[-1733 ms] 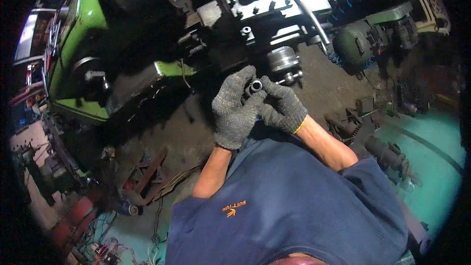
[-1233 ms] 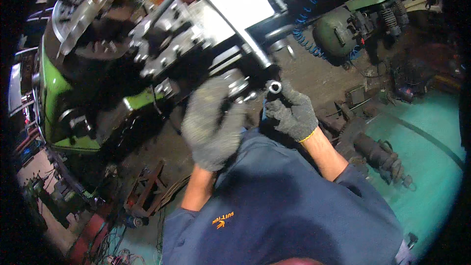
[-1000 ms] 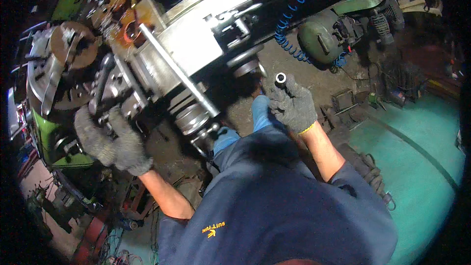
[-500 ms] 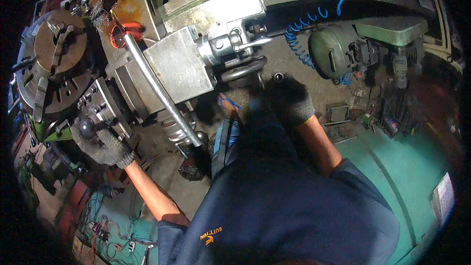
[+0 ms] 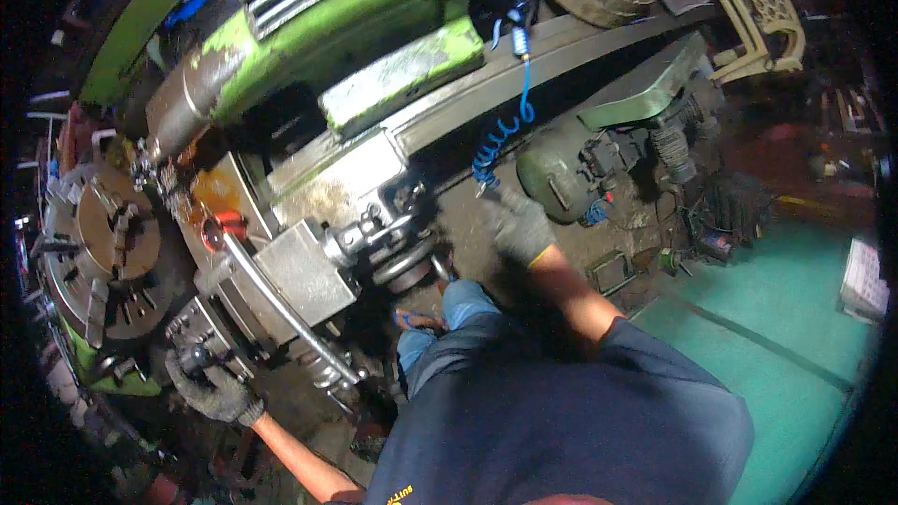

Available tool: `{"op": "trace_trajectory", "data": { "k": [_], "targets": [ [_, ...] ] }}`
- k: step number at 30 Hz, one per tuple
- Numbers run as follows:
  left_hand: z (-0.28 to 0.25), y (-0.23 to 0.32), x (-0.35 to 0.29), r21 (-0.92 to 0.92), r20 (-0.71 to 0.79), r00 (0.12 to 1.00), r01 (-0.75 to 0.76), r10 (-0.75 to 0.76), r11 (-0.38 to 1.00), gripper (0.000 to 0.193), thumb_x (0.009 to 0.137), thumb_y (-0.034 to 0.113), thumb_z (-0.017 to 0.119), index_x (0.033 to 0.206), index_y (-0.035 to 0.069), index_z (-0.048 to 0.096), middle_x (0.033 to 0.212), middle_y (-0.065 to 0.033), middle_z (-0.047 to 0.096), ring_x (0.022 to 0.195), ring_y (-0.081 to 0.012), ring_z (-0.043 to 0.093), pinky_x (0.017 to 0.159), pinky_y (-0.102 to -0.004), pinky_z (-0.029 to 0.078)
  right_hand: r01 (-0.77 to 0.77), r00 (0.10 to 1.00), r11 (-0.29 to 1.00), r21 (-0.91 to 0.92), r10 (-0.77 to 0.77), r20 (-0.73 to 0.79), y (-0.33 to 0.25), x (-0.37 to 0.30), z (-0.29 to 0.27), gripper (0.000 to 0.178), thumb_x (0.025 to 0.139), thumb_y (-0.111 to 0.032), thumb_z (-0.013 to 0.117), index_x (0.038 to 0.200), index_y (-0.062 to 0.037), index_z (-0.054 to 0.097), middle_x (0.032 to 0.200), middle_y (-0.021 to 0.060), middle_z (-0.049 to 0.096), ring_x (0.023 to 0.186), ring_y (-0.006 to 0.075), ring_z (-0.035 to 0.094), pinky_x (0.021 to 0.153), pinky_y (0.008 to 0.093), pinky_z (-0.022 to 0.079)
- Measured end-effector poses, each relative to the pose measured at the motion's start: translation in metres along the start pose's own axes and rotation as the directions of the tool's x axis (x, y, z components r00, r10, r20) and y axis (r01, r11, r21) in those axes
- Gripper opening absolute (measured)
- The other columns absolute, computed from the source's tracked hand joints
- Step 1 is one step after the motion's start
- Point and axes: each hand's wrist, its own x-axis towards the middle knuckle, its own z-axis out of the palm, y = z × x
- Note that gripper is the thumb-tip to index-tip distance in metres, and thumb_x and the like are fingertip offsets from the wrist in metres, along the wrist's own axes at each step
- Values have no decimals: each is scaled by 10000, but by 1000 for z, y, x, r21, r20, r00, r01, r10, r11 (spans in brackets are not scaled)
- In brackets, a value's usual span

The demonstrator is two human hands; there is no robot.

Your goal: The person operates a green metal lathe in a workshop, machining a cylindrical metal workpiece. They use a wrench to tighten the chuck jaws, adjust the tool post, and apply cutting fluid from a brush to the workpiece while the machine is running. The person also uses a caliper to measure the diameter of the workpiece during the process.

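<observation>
My left hand (image 5: pixel 215 396), in a grey knit glove, is closed around a black ball knob (image 5: pixel 195 357) on the lathe's tool post (image 5: pixel 208 325). Beside it stands the round chuck (image 5: pixel 112 234) with its jaws. A long shiny bar handle (image 5: pixel 281 299) slopes across the carriage. My right hand (image 5: pixel 522 229), gloved too, is out to the right, near the lower end of a blue coiled air hose (image 5: pixel 496 145). A small bright metal tip shows at its fingertips; the fingers look closed on it, but dark and blur hide what it is.
A green air compressor tank (image 5: pixel 554 173) stands right of my right hand. Behind the carriage runs the lathe bed (image 5: pixel 449 126), with a green block (image 5: pixel 402 75) on it. A handwheel (image 5: pixel 407 262) is in front of me. A red cup (image 5: pixel 223 229) sits near the chuck.
The view has tilted up, bringing more of the machine's far side into sight. My right hand has moved forward and left, toward the hose. My left hand stays on the knob.
</observation>
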Motion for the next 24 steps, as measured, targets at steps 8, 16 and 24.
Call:
{"op": "trace_trajectory", "data": {
  "k": [8, 16, 24],
  "targets": [
    [5, -13, -10, -42, -31, 999, -42, 41, 998, 549, 969, 248, 596, 1413, -66, 515, 1386, -214, 595, 1265, -318, 573, 1108, -414, 417, 172, 906, 274, 946, 333, -261, -67, 211, -224, 289, 982, -228, 670, 1210, -51, 663, 1090, 91, 699, 847, 216, 656, 708, 327, 544],
    [2, 10, 0, -43, -18, 1000, 7, -8, 999, 528, 803, 50, 574, 1321, -55, 582, 1291, -220, 643, 1183, -374, 619, 1075, -466, 446, 31, 804, 955, 294, 151, -576, -101, 297, -287, 422, 912, -181, 674, 1308, -38, 635, 1089, 98, 728, 962, 178, 674, 807, 311, 551],
    [-5, 3, -3, -8, -12, 997, -82, 82, 997, 547, 864, 120, 616, 1367, -79, 538, 1329, -207, 619, 1222, -325, 598, 1080, -413, 447, 533, 677, 712, -457, -683, -274, -229, 326, -140, 409, 890, -338, 699, 1247, -139, 688, 1298, 129, 671, 1198, 330, 634, 1036, 404, 490]
  ]
}}
